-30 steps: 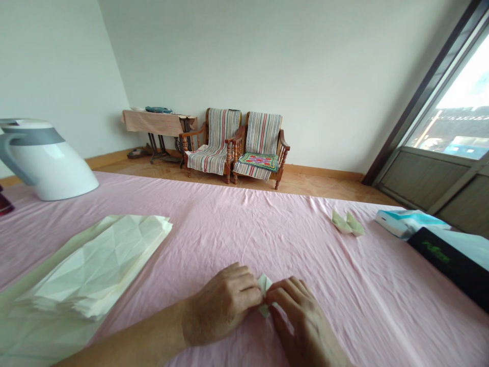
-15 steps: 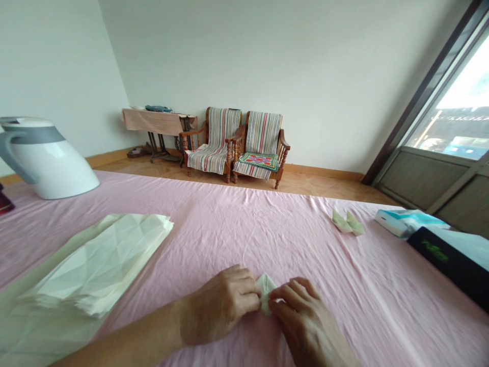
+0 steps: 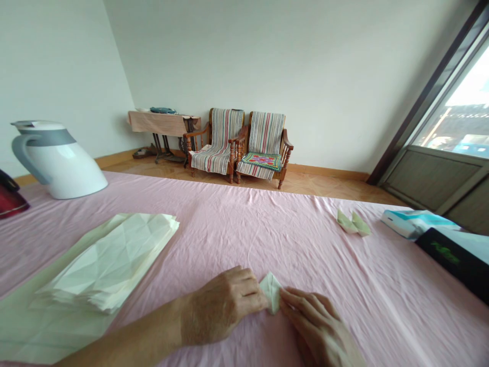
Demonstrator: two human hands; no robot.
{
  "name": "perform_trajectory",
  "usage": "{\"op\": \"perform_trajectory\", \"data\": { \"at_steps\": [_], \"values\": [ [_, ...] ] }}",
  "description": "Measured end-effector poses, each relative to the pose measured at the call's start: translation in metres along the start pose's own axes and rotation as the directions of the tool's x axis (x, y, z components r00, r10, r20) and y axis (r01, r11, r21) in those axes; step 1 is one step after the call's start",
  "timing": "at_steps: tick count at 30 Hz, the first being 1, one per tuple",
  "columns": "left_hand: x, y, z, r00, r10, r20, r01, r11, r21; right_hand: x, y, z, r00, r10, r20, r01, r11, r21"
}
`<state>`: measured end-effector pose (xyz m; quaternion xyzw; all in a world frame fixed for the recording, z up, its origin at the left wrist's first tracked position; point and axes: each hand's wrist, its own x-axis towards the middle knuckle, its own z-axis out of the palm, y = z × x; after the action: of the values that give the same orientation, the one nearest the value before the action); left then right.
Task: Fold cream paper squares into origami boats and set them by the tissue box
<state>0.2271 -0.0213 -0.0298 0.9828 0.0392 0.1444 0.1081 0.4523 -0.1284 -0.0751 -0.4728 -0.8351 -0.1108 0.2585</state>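
Note:
A small folded piece of pale green paper, diamond-shaped with a crease down its middle, lies on the pink cloth between my hands. My left hand is closed, its curled fingertips on the left edge of the paper. At the opposite edge, my right hand has its fingers pressed together and touching the paper; the thumb is largely hidden. Farther off to the right sits a folded paper shape with two raised points. To the left is a stack of creased pale sheets on a larger sheet.
A white and grey jug stands at the back left beside a partly visible red object. On the right are a blue and white packet and a black box. Two wooden chairs stand beyond the pink-covered surface.
My right hand's fingers have flattened and drawn slightly right, exposing more of the folded paper. My left hand stays at its left edge. The whole view has shifted a little.

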Motion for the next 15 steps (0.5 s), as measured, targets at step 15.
{"op": "perform_trajectory", "data": {
  "at_steps": [15],
  "values": [
    [0.003, 0.0023, -0.0064, 0.998, 0.032, 0.05, -0.037, 0.996, 0.086, 0.0029, -0.0035, 0.0043, 0.993, 0.117, -0.029, -0.113, 0.987, 0.114]
  ]
}}
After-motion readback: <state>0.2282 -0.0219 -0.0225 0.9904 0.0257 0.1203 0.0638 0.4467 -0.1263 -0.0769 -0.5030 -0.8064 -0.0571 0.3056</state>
